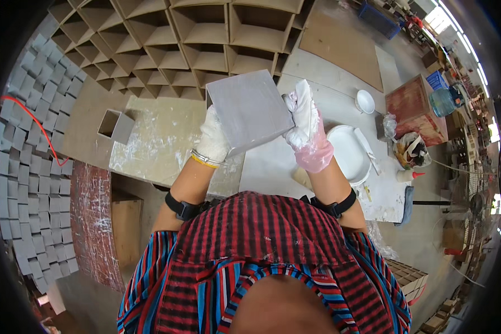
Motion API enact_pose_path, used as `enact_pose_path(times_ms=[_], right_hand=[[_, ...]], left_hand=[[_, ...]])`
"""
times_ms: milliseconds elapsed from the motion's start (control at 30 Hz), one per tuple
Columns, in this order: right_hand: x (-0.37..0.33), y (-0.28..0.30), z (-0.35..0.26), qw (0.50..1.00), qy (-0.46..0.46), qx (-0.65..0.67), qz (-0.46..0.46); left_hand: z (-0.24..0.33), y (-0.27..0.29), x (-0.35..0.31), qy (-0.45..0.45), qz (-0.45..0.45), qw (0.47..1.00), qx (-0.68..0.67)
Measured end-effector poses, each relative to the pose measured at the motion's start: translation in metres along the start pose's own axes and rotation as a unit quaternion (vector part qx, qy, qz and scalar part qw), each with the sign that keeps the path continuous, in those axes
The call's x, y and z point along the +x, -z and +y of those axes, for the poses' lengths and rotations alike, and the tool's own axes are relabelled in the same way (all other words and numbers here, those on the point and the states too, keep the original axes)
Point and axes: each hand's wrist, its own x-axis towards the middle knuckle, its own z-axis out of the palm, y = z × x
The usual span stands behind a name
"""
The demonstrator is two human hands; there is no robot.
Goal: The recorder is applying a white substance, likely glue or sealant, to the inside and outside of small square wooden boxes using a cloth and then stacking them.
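In front of me a square grey box (249,111) is held up and tilted, one broad flat side facing me. My left hand (212,136), in a white glove, grips its left edge, with the fingers partly hidden behind it. Against the right edge presses my right hand (310,136), in a pink plastic covering smeared with white. White cloth (303,103) bunches around those fingers; I cannot make out whether it is a glove or a loose rag.
Stacked open brown boxes (200,28) rise just beyond the worktable. On the left lies one open grey box (117,126), near a wall of many grey boxes (36,195). To the right are a white basin (344,177), a small white bowl (364,102) and a red-tipped bottle (407,176).
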Motion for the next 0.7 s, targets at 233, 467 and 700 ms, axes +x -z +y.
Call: enact_pose_path(times_ms=[233,467,700], right_hand=[[0.012,-0.017,-0.045,0.973,-0.126,0.189,0.025],[0.040,-0.013,-0.070,0.975,0.194,-0.066,-0.086],[0.029,-0.039,-0.098,0.917,0.278,-0.212,-0.191]], left_hand=[[-0.011,0.024,-0.008,0.125,0.050,0.811,-0.569],[-0.013,0.035,-0.008,0.159,0.089,0.826,-0.534],[-0.028,0.054,-0.002,0.174,0.048,0.816,-0.549]])
